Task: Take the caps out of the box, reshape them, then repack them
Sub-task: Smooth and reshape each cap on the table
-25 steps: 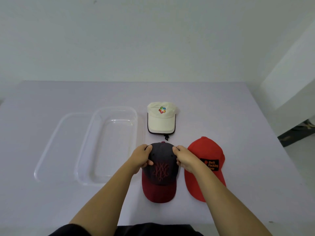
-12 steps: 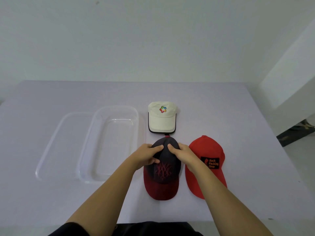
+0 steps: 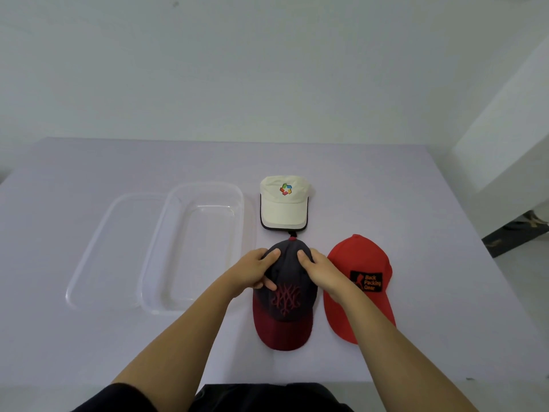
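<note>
Dark cap [image 3: 285, 298] sits upright on the table [image 3: 416, 307], centre front, with its maroon brim pointing at the near edge and stopping short of it.

I note both hands are on its crown. The left hand [image 3: 252, 270] grips the left side with the thumb on top. The right hand [image 3: 323, 270] grips the right side the same way. The two thumbs are close together but apart.

Red cap [image 3: 353, 257] lies just beside it on the right, with a narrow gap between them, and the right forearm crosses over its brim.

Cream cap [image 3: 283, 209] lies just beyond, and its back strap almost meets the dark cap's top button.

Clear box [image 3: 205, 187] stands to the left, its right rim near the left hand. The lid [image 3: 89, 248] lies against the box's far-left side.

A wide strip of tabletop runs between the red cap and the right edge, and a broader band runs behind the cream cap to the far edge.
</note>
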A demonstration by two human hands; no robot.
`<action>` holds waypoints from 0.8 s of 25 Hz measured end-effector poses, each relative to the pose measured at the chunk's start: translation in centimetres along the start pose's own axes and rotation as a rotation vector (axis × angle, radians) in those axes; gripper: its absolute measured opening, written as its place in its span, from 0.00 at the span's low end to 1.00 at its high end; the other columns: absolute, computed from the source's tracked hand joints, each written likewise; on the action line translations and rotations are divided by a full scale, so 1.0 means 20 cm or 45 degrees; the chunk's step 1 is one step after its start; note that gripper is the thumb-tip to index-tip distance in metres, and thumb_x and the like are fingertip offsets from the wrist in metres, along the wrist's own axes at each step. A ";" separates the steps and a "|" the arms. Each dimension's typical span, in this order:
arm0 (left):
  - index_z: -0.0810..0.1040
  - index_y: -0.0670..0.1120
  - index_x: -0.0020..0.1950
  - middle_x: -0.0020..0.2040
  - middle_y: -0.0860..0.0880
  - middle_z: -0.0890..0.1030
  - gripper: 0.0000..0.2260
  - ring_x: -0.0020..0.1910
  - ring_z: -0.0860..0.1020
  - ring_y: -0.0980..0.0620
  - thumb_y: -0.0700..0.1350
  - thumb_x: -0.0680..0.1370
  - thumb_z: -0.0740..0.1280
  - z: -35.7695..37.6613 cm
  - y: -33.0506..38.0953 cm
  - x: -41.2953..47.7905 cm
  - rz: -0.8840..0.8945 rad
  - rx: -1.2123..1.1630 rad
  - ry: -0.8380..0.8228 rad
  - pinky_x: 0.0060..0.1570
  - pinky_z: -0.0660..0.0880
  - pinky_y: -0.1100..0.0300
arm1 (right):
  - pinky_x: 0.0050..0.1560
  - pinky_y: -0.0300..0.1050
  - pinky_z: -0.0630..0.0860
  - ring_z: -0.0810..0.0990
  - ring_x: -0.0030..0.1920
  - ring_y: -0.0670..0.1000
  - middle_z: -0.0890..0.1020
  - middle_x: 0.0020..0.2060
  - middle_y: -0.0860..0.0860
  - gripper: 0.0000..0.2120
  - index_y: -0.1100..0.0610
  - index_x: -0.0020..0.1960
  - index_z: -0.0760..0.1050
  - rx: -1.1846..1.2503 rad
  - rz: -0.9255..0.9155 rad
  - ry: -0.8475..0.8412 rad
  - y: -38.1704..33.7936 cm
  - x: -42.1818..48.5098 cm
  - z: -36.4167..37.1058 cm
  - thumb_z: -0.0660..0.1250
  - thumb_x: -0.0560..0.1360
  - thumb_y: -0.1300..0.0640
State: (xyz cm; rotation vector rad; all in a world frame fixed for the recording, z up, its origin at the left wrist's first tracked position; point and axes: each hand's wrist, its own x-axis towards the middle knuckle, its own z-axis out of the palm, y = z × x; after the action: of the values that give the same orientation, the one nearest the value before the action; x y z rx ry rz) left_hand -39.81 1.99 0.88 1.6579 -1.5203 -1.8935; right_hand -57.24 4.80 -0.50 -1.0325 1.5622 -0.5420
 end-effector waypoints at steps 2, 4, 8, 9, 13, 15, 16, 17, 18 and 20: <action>0.73 0.42 0.58 0.38 0.48 0.77 0.19 0.26 0.80 0.55 0.57 0.81 0.56 0.02 -0.01 -0.01 0.040 -0.021 0.063 0.24 0.63 0.66 | 0.67 0.49 0.69 0.71 0.66 0.52 0.72 0.67 0.51 0.22 0.52 0.71 0.63 0.053 -0.011 -0.037 0.00 -0.01 -0.01 0.53 0.81 0.45; 0.74 0.42 0.58 0.38 0.48 0.78 0.20 0.25 0.79 0.55 0.57 0.80 0.57 0.02 -0.03 -0.02 0.056 -0.088 0.078 0.24 0.62 0.66 | 0.68 0.50 0.68 0.71 0.66 0.52 0.72 0.67 0.51 0.22 0.51 0.71 0.63 0.098 -0.010 -0.072 0.00 -0.01 -0.01 0.53 0.80 0.44; 0.77 0.44 0.55 0.40 0.46 0.81 0.19 0.23 0.78 0.55 0.58 0.79 0.59 0.03 0.00 -0.03 0.067 -0.160 0.135 0.28 0.64 0.63 | 0.67 0.52 0.70 0.74 0.64 0.52 0.75 0.64 0.51 0.21 0.51 0.69 0.66 0.110 -0.059 0.041 0.00 -0.01 0.01 0.54 0.80 0.44; 0.78 0.46 0.54 0.42 0.45 0.82 0.18 0.23 0.78 0.55 0.58 0.78 0.60 0.03 0.01 -0.03 0.081 -0.148 0.137 0.29 0.65 0.62 | 0.65 0.52 0.72 0.75 0.62 0.52 0.76 0.62 0.51 0.19 0.52 0.66 0.68 0.089 -0.085 0.097 0.00 -0.02 0.02 0.54 0.80 0.45; 0.79 0.38 0.51 0.34 0.41 0.77 0.24 0.21 0.74 0.55 0.60 0.77 0.61 0.04 0.01 -0.04 0.121 -0.251 0.158 0.27 0.63 0.63 | 0.63 0.52 0.74 0.78 0.58 0.52 0.79 0.58 0.53 0.16 0.55 0.62 0.72 0.307 -0.071 0.177 -0.03 -0.02 0.06 0.53 0.81 0.48; 0.78 0.38 0.51 0.29 0.43 0.73 0.24 0.19 0.72 0.54 0.60 0.77 0.62 0.04 0.00 -0.03 0.105 -0.396 0.162 0.27 0.63 0.62 | 0.63 0.51 0.74 0.78 0.58 0.52 0.79 0.58 0.53 0.17 0.56 0.63 0.72 0.352 -0.072 0.188 -0.07 -0.02 0.07 0.53 0.81 0.49; 0.79 0.38 0.51 0.29 0.44 0.74 0.24 0.19 0.72 0.54 0.59 0.77 0.62 0.03 0.00 -0.03 0.099 -0.396 0.162 0.28 0.64 0.61 | 0.62 0.51 0.74 0.78 0.58 0.52 0.79 0.57 0.53 0.18 0.55 0.63 0.73 0.258 -0.091 0.221 -0.08 -0.03 0.06 0.53 0.81 0.48; 0.79 0.39 0.51 0.31 0.44 0.77 0.23 0.20 0.73 0.54 0.59 0.77 0.62 0.03 0.01 -0.04 0.092 -0.345 0.163 0.30 0.66 0.60 | 0.61 0.52 0.74 0.78 0.57 0.52 0.80 0.56 0.52 0.18 0.55 0.62 0.73 0.159 -0.125 0.245 -0.08 -0.04 0.05 0.54 0.80 0.46; 0.80 0.41 0.51 0.33 0.45 0.79 0.21 0.20 0.75 0.55 0.58 0.78 0.61 0.02 0.02 -0.04 0.086 -0.280 0.172 0.32 0.68 0.60 | 0.60 0.51 0.75 0.78 0.56 0.51 0.80 0.55 0.52 0.18 0.55 0.60 0.74 0.093 -0.165 0.245 -0.08 -0.05 0.03 0.56 0.79 0.45; 0.80 0.45 0.50 0.37 0.45 0.80 0.17 0.21 0.76 0.56 0.58 0.78 0.61 0.01 0.04 -0.05 0.070 -0.183 0.200 0.32 0.69 0.61 | 0.58 0.50 0.77 0.79 0.55 0.51 0.81 0.54 0.51 0.19 0.55 0.60 0.74 0.042 -0.212 0.185 -0.08 -0.07 0.01 0.62 0.76 0.44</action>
State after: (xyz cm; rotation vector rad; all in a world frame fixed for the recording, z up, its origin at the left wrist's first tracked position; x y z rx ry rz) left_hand -39.97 2.48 2.16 1.6412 -1.3238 -1.7544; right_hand -56.47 5.25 1.47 -1.1250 1.5963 -0.7700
